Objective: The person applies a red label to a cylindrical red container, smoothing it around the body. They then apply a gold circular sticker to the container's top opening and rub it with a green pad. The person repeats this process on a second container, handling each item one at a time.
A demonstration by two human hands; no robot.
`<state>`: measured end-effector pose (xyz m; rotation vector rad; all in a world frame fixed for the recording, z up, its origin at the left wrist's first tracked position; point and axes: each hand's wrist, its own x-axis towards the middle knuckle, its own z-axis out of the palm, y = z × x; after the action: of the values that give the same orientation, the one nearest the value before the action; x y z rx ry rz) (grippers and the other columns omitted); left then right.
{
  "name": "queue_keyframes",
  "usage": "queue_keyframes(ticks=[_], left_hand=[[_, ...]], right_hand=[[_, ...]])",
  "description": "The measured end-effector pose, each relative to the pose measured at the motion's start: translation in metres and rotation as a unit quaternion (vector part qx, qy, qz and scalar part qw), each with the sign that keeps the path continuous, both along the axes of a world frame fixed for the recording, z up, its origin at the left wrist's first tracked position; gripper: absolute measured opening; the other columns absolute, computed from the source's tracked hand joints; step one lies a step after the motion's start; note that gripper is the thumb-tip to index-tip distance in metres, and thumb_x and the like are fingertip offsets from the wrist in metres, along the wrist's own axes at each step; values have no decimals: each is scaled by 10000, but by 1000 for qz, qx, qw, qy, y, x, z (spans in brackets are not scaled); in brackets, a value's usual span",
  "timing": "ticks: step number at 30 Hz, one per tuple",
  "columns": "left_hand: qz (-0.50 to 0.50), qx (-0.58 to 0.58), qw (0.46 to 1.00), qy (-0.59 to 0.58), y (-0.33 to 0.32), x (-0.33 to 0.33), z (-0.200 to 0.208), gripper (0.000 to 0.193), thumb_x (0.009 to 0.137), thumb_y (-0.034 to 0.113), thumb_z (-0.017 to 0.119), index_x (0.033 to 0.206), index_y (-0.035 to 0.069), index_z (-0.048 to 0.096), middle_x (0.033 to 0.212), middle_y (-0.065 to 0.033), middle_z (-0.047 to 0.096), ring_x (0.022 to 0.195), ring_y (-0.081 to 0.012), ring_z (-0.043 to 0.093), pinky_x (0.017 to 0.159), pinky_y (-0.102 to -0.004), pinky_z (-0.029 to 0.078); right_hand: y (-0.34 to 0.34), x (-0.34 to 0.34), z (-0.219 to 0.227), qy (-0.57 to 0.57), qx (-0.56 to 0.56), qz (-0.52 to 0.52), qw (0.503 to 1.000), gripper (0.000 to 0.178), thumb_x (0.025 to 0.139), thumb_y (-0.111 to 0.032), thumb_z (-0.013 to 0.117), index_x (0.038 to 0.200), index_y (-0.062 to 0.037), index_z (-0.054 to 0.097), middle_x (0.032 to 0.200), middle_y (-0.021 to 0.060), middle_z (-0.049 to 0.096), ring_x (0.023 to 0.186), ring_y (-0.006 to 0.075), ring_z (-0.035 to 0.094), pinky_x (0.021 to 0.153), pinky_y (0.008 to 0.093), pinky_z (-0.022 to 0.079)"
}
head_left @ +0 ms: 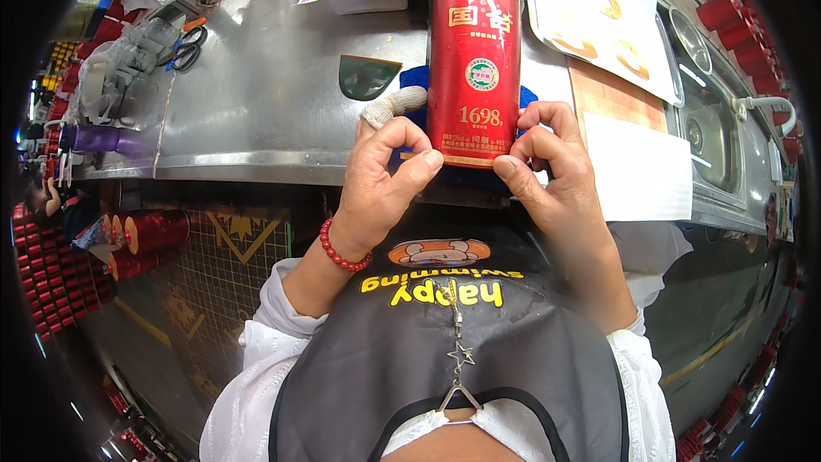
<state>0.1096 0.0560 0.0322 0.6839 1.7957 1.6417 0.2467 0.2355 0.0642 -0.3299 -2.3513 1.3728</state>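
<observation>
The fingers (411, 174) of the left hand (374, 173) have thumb and forefinger pressed together at the 7 o'clock corner of the bottle (475, 47); a beige sleeve (395, 105) on another finger reaches its flank. The right hand (560, 162) curls at the 5 o'clock corner, thumb against the base; whether either pair pinches a film edge or just the surface, I can't tell.

The bottle seems to lie over something blue (415, 77) on the worktop (256, 77). An uneven push from one thumb could roll or skew it; a slipping tip could crease whatever is at the base edge.

Its neck points to 12 o'clock, base to 6, long axis running straight away from the person, printed face up.

From the bottle, a green piece (369, 79) and scissors (188, 50) lie toward 9 o'clock, gold labels (603, 2) at 2, white paper (641, 175) at 4.
</observation>
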Motion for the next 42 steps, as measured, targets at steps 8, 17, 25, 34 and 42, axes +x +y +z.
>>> queue_keyframes(ticks=[8, 17, 25, 34, 42], left_hand=[[-7, -2, 999, 50, 3, -3, -2, 152, 851, 184, 693, 804, 74, 599, 1049, -79, 516, 1007, -184, 447, 927, -336, 381], [-3, -4, 1000, -26, -3, -4, -8, 163, 866, 227, 670, 844, 68, 638, 1078, -108, 614, 1168, -226, 439, 1047, -394, 324], [-21, 8, 999, -24, -3, -7, -9, 150, 906, 194, 643, 855, 56, 613, 977, -27, 532, 902, -101, 422, 796, -256, 337], [-10, 7, 1000, -6, -4, -11, -17, 167, 833, 233, 699, 852, 70, 669, 1220, -160, 593, 1193, -281, 453, 1068, -416, 327], [154, 6, 942, 298, -19, 3, -31, 193, 862, 71, 572, 1034, 32, 653, 1048, -122, 659, 1054, -326, 547, 1050, -409, 353]], right_hand=[[1, 0, -3, -1, -3, -1, 1000, 184, 834, -85, 773, 822, -2, 609, 1018, 131, 504, 952, 214, 537, 715, 303, 487], [1, -2, -8, -1, 1, -6, 1000, 198, 841, -114, 768, 809, -16, 599, 1055, 121, 484, 932, 195, 517, 701, 290, 460], [1, -2, -10, -5, 3, -13, 1000, 227, 859, -143, 763, 791, -25, 581, 1082, 119, 464, 889, 166, 497, 686, 280, 446], [1, -3, -11, -11, 12, -5, 1000, 239, 863, -151, 759, 795, -23, 568, 1094, 124, 452, 951, 178, 481, 705, 273, 460], [1, -1, -7, -36, 18, 3, 999, 259, 888, -175, 742, 799, -26, 550, 1111, 132, 430, 1016, 199, 463, 748, 270, 469]])
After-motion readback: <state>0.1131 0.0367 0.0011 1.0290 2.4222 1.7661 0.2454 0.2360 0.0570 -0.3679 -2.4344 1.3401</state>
